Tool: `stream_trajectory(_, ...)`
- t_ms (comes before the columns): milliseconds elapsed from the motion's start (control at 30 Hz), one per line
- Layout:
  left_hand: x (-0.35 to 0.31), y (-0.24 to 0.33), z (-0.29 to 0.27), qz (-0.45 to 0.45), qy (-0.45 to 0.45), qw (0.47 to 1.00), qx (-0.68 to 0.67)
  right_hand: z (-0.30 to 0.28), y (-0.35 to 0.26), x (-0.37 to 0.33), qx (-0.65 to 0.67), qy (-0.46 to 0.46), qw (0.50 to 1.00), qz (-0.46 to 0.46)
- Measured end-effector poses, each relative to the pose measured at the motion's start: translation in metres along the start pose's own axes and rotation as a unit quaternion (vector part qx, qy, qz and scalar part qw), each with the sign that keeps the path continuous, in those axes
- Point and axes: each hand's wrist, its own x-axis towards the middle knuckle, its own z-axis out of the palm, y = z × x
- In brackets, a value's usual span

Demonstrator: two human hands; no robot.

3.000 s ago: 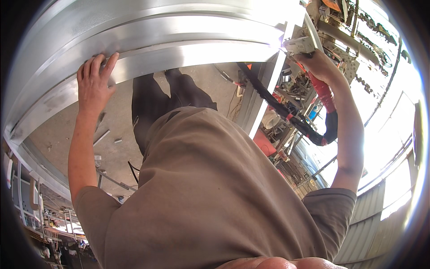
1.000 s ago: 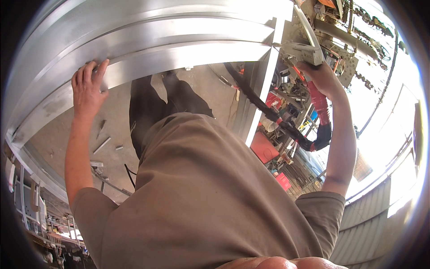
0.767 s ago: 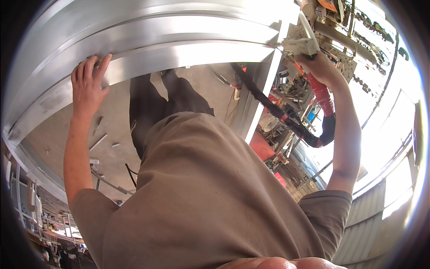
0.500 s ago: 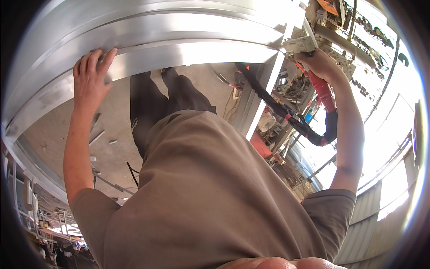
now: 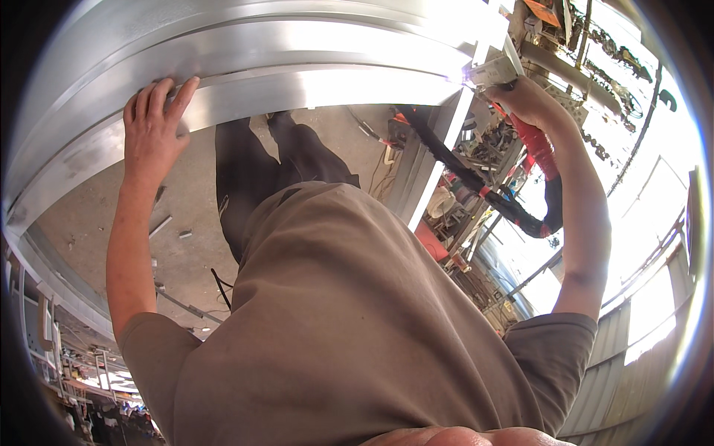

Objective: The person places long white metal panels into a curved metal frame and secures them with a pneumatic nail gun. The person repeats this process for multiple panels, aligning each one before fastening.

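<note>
A wide silvery metal frame (image 5: 245,91) curves across the top of the view. My left hand (image 5: 153,134) rests on its front bar at the left, fingers stretched over the metal and thumb lower down at the near edge. At the right corner, where an upright metal post (image 5: 439,160) meets the bar, my right hand (image 5: 529,102) is closed around a handheld welding gun (image 5: 494,73). The gun's pale head points left at the joint, and a small violet-white glow shows at its tip. A thick red and black cable (image 5: 465,175) trails from the gun in a loop below my wrist.
Offcuts and a thin rod (image 5: 160,225) lie on the concrete floor (image 5: 190,201) by my legs. Cluttered shelving (image 5: 487,152) stands beyond the post on the right. A reddish panel (image 5: 431,239) is beside the post's lower end.
A bright glow has appeared at the gun's tip by the corner joint. My right hand and the gun have shifted very slightly, and the cable loop has swung a little. The left hand barely moved.
</note>
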Motion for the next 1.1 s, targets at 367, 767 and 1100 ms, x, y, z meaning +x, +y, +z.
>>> stream_trajectory(367,0.000,0.001,-0.001,-0.001,0.003,1.000,-0.007,-0.001,-0.005,0.001,-0.007,0.008,1.000,-0.010)
stream_trajectory(767,-0.001,0.000,-0.001,0.000,0.008,1.000,-0.013,-0.008,-0.013,-0.004,-0.041,-0.014,0.999,0.009)
stream_trajectory(1100,-0.002,-0.001,-0.001,0.002,0.009,1.000,-0.016,-0.012,-0.014,-0.005,-0.064,-0.040,0.996,0.051)
